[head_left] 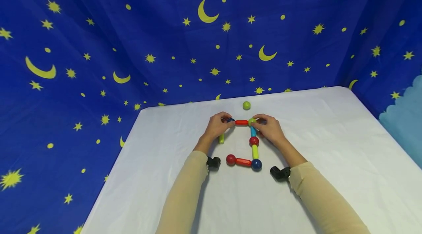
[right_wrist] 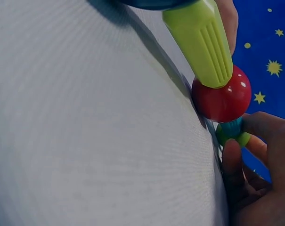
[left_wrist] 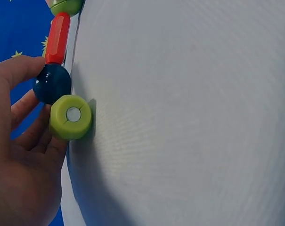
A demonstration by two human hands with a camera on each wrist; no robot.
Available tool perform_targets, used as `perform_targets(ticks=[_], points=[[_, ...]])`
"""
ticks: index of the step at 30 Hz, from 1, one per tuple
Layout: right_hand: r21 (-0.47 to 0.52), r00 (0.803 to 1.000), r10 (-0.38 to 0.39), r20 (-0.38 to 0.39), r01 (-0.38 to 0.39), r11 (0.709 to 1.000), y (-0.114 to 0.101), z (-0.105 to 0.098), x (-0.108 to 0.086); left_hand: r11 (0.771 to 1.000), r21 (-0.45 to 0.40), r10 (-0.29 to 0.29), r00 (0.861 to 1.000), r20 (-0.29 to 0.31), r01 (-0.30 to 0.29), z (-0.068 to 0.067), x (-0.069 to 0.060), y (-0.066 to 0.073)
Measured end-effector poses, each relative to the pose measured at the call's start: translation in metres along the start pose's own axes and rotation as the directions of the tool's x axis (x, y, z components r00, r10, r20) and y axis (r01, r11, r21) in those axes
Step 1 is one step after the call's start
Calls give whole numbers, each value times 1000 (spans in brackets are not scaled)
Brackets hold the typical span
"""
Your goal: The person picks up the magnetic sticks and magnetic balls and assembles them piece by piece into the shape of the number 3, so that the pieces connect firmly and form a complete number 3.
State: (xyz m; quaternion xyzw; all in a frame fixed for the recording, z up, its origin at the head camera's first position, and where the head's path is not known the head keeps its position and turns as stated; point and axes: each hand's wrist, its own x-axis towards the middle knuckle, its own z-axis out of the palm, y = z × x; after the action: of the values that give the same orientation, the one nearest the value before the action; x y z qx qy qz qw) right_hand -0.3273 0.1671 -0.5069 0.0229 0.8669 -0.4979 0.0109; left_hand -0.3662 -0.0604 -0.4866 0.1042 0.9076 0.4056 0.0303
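My left hand [head_left: 217, 126] grips a dark blue ball [left_wrist: 52, 84] between thumb and fingers. That ball touches a red rod [head_left: 241, 122], whose other end meets a green ball [head_left: 252, 121]. The green ball is pinched by my right hand [head_left: 269, 128]. Toward me from it run a light blue rod [head_left: 253, 132], a red ball [head_left: 254, 141], a yellow-green rod [head_left: 255, 151] and another dark blue ball [head_left: 256, 164]. A second red rod [head_left: 243, 162] leads left to a red ball [head_left: 230, 159]. Beside the left hand, another yellow-green rod [left_wrist: 71, 117] shows a metallic disc on its end.
A loose green ball [head_left: 246, 105] lies beyond the hands, near the far edge of the white-covered table [head_left: 329, 135]. Blue cloth [head_left: 184, 40] with yellow stars and moons hangs behind. A black wrist device [head_left: 280, 173] sits by each sleeve.
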Motion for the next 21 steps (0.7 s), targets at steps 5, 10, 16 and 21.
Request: perform_targets(ticks=[5,10,16,21], points=[[15,1000,3,10,-3,1000,-2,0,1,1000,-16,-8,1000,-13,7,-6,-4,-3],[15,1000,9,20,-9,1000,-2,0,0,1000,-20,13,1000,3,-13,-14,-10,-13],[-1,1000,11,19,-11,1000,0,-2,-1,993,0,114,989,93,-115,-29,-19,-27],[-5,1000,1,22,-1,1000,1,-1,-1,991,-22,137,980,146,-135,-39,-28,-36]])
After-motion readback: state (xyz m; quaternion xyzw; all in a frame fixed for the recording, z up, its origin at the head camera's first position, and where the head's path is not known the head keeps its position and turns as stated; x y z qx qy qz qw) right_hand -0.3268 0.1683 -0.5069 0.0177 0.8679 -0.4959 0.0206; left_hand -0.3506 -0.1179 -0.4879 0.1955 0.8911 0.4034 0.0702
